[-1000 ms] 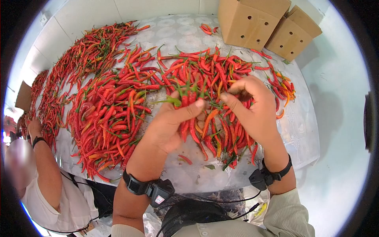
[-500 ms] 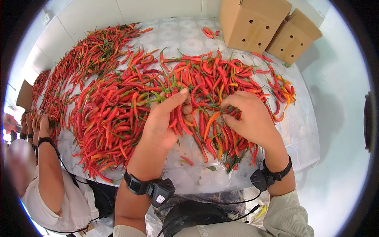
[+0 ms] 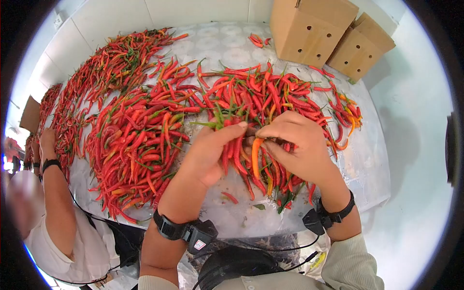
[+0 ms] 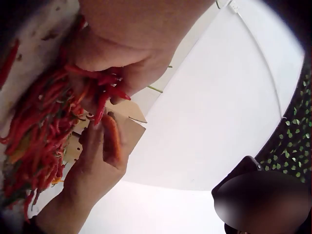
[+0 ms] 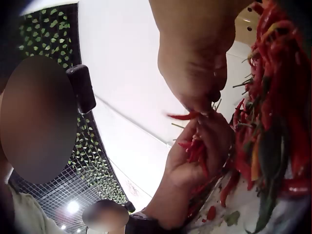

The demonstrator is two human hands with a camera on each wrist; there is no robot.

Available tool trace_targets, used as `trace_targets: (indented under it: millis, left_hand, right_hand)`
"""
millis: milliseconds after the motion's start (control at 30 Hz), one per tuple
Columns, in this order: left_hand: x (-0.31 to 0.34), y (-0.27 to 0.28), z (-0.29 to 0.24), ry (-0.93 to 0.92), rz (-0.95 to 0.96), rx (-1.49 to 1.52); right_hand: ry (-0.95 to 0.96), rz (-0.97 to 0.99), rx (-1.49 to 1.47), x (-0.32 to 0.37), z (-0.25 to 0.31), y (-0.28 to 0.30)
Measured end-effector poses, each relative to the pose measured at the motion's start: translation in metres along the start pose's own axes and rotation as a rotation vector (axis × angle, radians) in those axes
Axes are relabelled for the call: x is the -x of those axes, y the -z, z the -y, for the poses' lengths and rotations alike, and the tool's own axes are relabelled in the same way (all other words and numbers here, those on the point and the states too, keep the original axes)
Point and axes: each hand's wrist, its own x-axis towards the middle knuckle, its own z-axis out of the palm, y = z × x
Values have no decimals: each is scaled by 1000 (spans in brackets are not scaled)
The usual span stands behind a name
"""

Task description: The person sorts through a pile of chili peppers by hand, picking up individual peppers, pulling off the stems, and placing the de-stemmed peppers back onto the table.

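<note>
My left hand [image 3: 205, 154] grips a small bunch of red chili peppers [image 3: 234, 152], their green stems poking up past the thumb. Beside it, my right hand [image 3: 304, 145] pinches an orange chili pepper [image 3: 256, 157] near its top, and the pepper's body hangs down. The two hands almost meet over the near heap of red chilies [image 3: 278, 96]. In the left wrist view the bunch's tips [image 4: 105, 92] stick out of the left fist, with the orange chili [image 4: 114, 139] close below. The right wrist view shows that chili's tip [image 5: 179, 117] beyond the right fingers.
A larger chili heap [image 3: 135, 145] lies left of my hands, and another [image 3: 111, 67] runs along the far left. Two cardboard boxes [image 3: 314, 36] stand at the back right of the covered table [image 3: 372, 164]. Another person's arm [image 3: 58, 193] reaches in at the left.
My right hand has moved left toward the left hand, bringing the orange chili up from the heap. The left hand keeps its bunch. The other person's arm at the left has shifted.
</note>
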Motion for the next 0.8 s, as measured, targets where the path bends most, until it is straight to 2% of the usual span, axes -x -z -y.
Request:
trace_targets:
  millis: [167, 467, 567, 667, 767, 800]
  left_hand:
    - [1, 1, 2, -11, 107, -38]
    - [9, -8, 3, -104, 79, -151]
    - [5, 2, 5, -96, 91, -144]
    - [2, 5, -2, -99, 33, -26]
    - [6, 5, -11, -108, 21, 54]
    - [7, 6, -12, -128, 34, 75]
  right_hand:
    - [103, -113, 47, 0, 1, -9]
    - [30, -190, -25, -1, 5, -11]
    - [-109, -188, -46, -1, 9, -5]
    - [-319, 49, -112, -2, 11, 14]
    - [-38, 268, -86, 5, -5, 8]
    - [-99, 402, -84, 6, -1, 6]
